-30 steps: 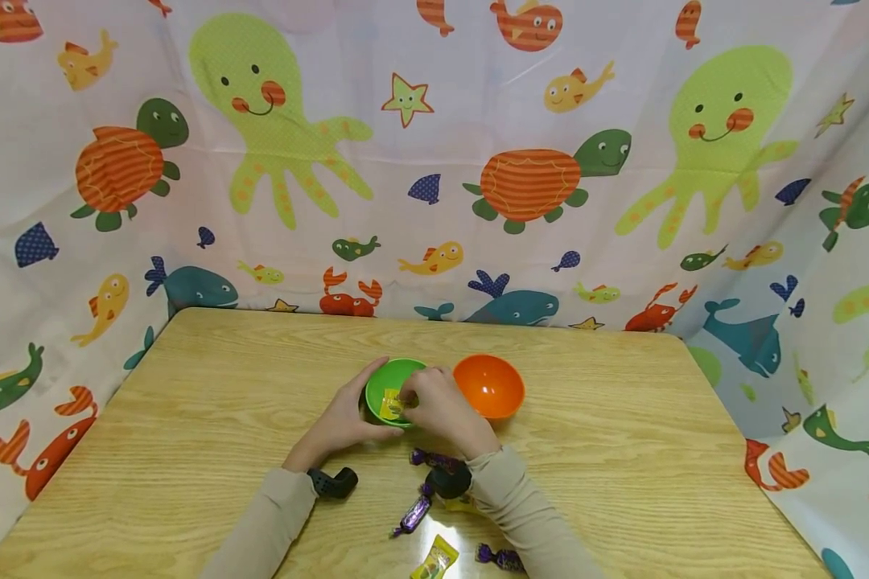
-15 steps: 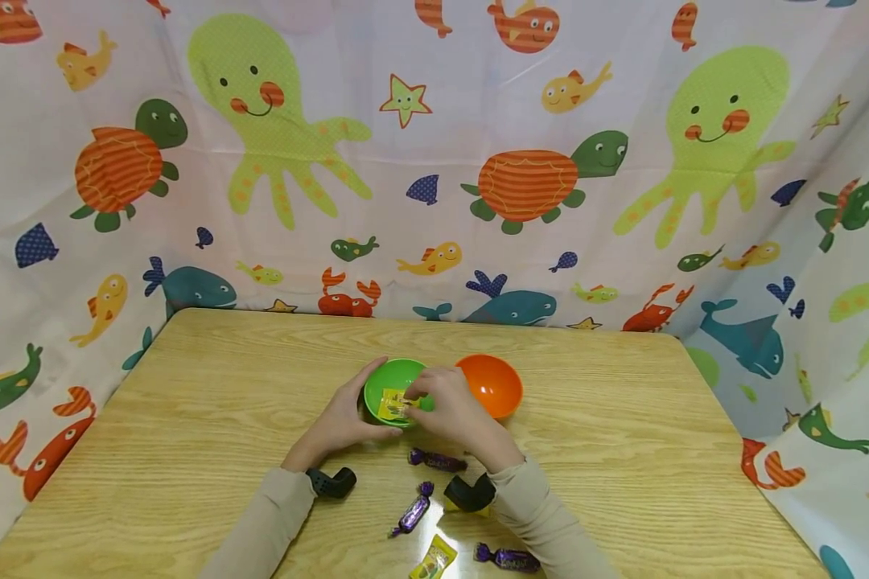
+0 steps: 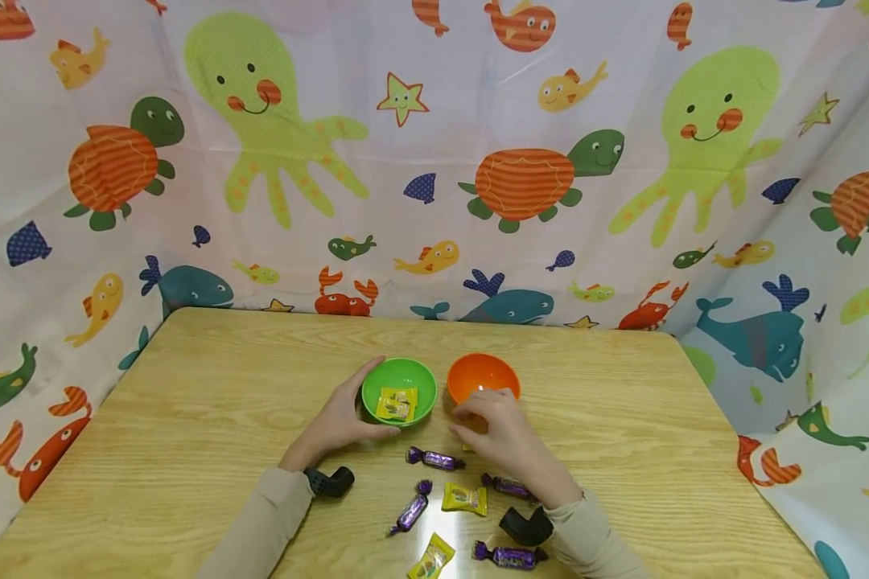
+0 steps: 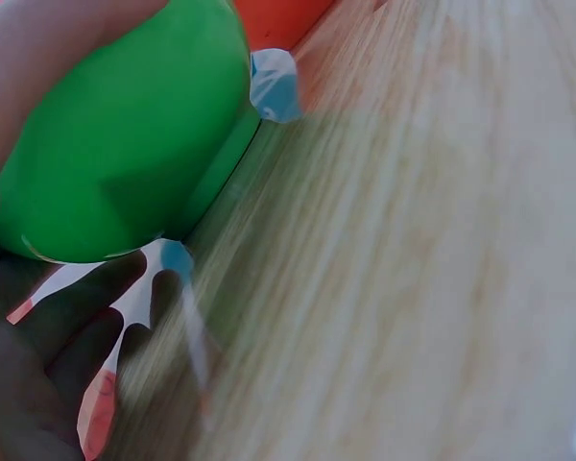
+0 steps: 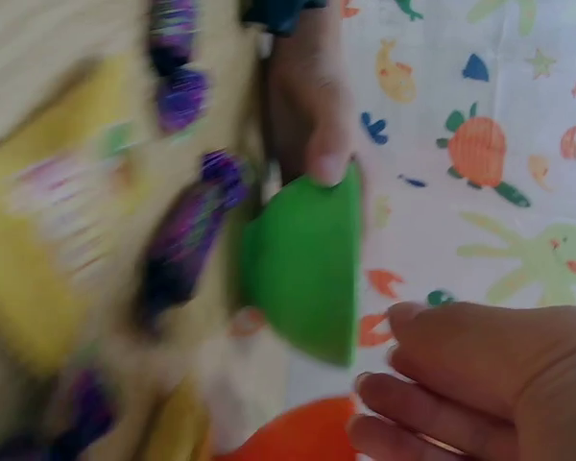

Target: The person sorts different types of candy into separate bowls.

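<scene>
My left hand [image 3: 339,420] holds the green bowl [image 3: 423,378] by its left side, thumb in front and fingers behind. Yellow-wrapped candy [image 3: 397,404] lies inside that bowl. Just right of it stands the orange bowl [image 3: 481,370], its near side partly covered by my right hand [image 3: 503,430]. The right hand hovers with loosely bent fingers and nothing visible between them. In the right wrist view, its fingers [image 5: 442,336] are apart from the green bowl [image 5: 312,264]. A yellow candy [image 3: 467,447] shows partly beneath the right hand.
Purple-wrapped candies lie in front of the bowls, among them one [image 3: 434,459] near the green bowl and another [image 3: 410,508] closer to me. Two yellow candies, one central [image 3: 465,498] and one nearer [image 3: 431,556], lie among them. A patterned curtain [image 3: 376,201] hangs behind the wooden table [image 3: 224,386].
My right hand has left the green bowl and moved right and toward me, uncovering the yellow candy inside and more candies on the table. The left hand keeps its hold.
</scene>
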Demonstrator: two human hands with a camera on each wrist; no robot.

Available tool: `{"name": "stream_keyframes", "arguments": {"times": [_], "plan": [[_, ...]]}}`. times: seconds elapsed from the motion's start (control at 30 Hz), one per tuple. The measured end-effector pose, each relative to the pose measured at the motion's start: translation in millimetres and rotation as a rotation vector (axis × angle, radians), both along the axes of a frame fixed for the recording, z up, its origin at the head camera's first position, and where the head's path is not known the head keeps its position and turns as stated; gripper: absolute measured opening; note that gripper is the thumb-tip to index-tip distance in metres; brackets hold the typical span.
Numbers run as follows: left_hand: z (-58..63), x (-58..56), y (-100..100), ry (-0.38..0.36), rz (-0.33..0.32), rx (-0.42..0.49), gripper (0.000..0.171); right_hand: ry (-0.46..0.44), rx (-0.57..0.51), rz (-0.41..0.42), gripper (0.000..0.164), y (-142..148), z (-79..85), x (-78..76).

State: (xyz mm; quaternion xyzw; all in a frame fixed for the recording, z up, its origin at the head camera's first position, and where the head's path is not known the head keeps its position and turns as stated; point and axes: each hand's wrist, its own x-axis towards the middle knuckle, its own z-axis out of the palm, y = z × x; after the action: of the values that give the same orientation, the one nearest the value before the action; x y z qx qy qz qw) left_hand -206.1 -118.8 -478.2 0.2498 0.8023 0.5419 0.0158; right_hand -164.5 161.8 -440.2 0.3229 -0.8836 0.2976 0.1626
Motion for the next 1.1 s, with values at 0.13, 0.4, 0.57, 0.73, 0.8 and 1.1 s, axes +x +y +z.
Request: {"name": "stream_keyframes", "arguments": {"times": [0.13,0.4,0.57,0.73,0.8,1.1], "plan": [[-14.9,-7.8,-1,0.01,0.005,-0.006,0.112,-0.044,0.02,-0.035,0.011,19,-6.7,7.8],[-33.4,-18.1,-5,0.019,0.011,-0.001,0.115,-0.209,0.089,-0.07,0.015,41,-13.9,19.4],[-32.6,-18.1,-5,0.024,0.008,-0.009,0.116,-0.277,0.119,-0.083,0.03,46,-23.9,18.8],[-32.4,-17.4,-4,0.031,0.005,-0.014,0.116,-0.32,0.063,-0.087,0.038,47,-34.1,15.0],[-32.6,-17.3,-4,0.031,0.005,-0.016,0.116,-0.335,0.052,-0.095,0.038,47,-37.7,13.9],[-32.7,-17.7,-4,0.022,0.017,-0.025,0.116,-0.395,0.016,-0.114,0.04,50,-44.3,10.8]]}}
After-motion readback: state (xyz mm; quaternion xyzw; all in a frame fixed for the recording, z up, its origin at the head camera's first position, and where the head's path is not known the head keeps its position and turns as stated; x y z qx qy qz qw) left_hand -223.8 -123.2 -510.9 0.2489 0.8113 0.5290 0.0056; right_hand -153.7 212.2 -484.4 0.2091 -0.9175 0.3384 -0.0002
